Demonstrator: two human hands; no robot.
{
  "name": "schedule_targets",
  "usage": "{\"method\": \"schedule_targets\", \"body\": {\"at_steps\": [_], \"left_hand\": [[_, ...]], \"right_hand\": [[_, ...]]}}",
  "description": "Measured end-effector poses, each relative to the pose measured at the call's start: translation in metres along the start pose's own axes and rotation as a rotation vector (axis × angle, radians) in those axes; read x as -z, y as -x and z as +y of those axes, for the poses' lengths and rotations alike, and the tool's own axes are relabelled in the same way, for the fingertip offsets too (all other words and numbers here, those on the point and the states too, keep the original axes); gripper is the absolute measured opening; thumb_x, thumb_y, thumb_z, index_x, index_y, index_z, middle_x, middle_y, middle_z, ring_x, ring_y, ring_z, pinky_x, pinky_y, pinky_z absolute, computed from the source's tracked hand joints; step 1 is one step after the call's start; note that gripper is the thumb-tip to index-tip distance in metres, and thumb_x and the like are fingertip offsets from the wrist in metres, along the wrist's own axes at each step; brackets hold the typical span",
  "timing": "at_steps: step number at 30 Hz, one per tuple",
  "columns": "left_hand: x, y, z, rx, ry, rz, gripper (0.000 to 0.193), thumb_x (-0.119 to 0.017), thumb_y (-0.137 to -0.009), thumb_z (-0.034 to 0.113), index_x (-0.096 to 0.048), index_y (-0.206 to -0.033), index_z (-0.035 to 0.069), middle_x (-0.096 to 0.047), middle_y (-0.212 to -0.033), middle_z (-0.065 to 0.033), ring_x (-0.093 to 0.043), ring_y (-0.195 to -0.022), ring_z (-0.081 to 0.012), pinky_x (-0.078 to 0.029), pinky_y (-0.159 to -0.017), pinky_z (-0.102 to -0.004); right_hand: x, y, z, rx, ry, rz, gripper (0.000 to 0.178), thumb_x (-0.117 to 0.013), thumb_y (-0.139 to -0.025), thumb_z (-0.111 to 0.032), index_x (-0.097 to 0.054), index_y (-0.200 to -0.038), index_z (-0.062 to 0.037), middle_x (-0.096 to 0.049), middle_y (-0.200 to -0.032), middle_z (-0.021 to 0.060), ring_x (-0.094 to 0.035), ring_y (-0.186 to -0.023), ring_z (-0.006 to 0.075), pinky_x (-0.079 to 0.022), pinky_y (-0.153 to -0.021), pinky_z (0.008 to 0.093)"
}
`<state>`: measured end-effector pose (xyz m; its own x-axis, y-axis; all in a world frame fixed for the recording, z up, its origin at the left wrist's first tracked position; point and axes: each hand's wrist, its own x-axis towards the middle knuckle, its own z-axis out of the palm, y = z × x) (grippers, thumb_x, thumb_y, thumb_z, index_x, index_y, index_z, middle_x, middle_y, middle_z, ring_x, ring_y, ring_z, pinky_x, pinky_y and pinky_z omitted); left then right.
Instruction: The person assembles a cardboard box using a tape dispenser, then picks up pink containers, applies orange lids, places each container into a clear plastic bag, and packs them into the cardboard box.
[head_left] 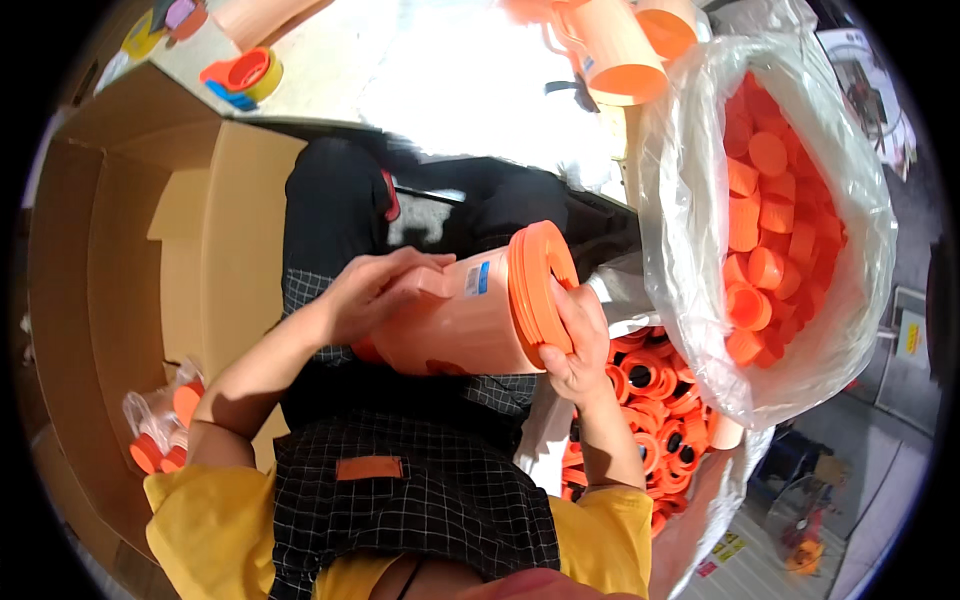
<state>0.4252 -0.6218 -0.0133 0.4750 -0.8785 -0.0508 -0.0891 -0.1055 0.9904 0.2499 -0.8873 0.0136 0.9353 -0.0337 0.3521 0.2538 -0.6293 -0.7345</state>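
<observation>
Above my lap lies a peach plastic jug (pixel 465 325) on its side, its base to the left and its mouth to the right. My left hand (pixel 385 290) is wrapped round its handle side near the base. A small blue and white label (pixel 477 279) shows on the wall. Over the mouth sits an orange ridged lid (pixel 530 285), gripped at its rim by my right hand (pixel 578 345), thumb below and fingers on the outer face. Whether the lid is fully seated I cannot tell.
At the left stands an open cardboard box (pixel 250 220) with bagged orange-capped items (pixel 165 420). On the right, a clear plastic bag (pixel 690 230) holds orange caps (pixel 770 215). Below it are orange ring-shaped lids (pixel 660 400). More jugs (pixel 615 60) and a tape roll (pixel 262 75) rest on the table.
</observation>
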Motion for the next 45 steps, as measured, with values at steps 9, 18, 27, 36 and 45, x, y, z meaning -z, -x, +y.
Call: {"method": "schedule_targets", "body": {"at_steps": [9,18,27,36,45], "left_hand": [[-0.002,0.008,-0.007,0.043,0.103,0.023,0.041,-0.056,-0.105,0.034,-0.059,-0.131,0.002,-0.067,-0.131,-0.0158,-0.070,-0.111,-0.0297,-0.053,-0.096,-0.0354],[-0.002,0.017,-0.001,-0.136,-0.452,0.020,0.051,-0.073,-0.087,0.022,-0.056,-0.132,0.005,-0.055,-0.145,-0.0174,-0.069,-0.106,-0.0375,-0.058,-0.084,-0.0397],[-0.007,0.026,-0.010,-0.025,-0.343,0.187,0.075,-0.070,-0.092,0.032,-0.036,-0.150,0.000,-0.058,-0.137,-0.0246,-0.066,-0.108,-0.0411,-0.056,-0.086,-0.0449],[-0.004,-0.063,0.064,-0.472,-0.471,0.337,0.024,-0.069,-0.090,0.018,-0.061,-0.109,0.005,-0.065,-0.099,-0.0092,-0.063,-0.089,-0.0288,-0.049,-0.084,-0.0390],[0.094,-0.246,-0.065,-0.083,-0.935,1.079,0.019,-0.075,-0.086,0.022,-0.074,-0.092,0.004,-0.070,-0.092,-0.0084,-0.063,-0.090,-0.0263,-0.051,-0.086,-0.0414]], "right_hand": [[-0.012,0.007,-0.030,-0.127,0.089,-0.015,0.070,-0.047,-0.103,-0.055,-0.056,-0.138,0.0047,-0.060,-0.099,0.0140,-0.056,-0.085,0.0256,-0.045,-0.081,0.0370],[-0.003,-0.019,-0.062,-0.022,0.195,-0.169,0.070,-0.053,-0.101,-0.047,-0.048,-0.142,0.0104,-0.062,-0.112,0.0262,-0.061,-0.103,0.0428,-0.049,-0.095,0.0421],[-0.004,-0.042,-0.053,-0.342,-0.020,-0.233,0.065,-0.054,-0.105,-0.034,-0.036,-0.152,0.0059,-0.054,-0.140,0.0211,-0.053,-0.129,0.0250,-0.040,-0.110,0.0375],[0.002,-0.039,0.026,-0.400,-0.209,-0.130,0.081,-0.044,-0.101,-0.058,-0.038,-0.150,0.0052,-0.045,-0.142,0.0243,-0.041,-0.134,0.0368,-0.030,-0.115,0.0439],[0.002,-0.062,0.050,-0.446,-0.460,-0.108,0.034,-0.065,-0.094,-0.021,-0.055,-0.120,-0.0012,-0.063,-0.110,0.0144,-0.062,-0.101,0.0293,-0.048,-0.092,0.0360]]}}
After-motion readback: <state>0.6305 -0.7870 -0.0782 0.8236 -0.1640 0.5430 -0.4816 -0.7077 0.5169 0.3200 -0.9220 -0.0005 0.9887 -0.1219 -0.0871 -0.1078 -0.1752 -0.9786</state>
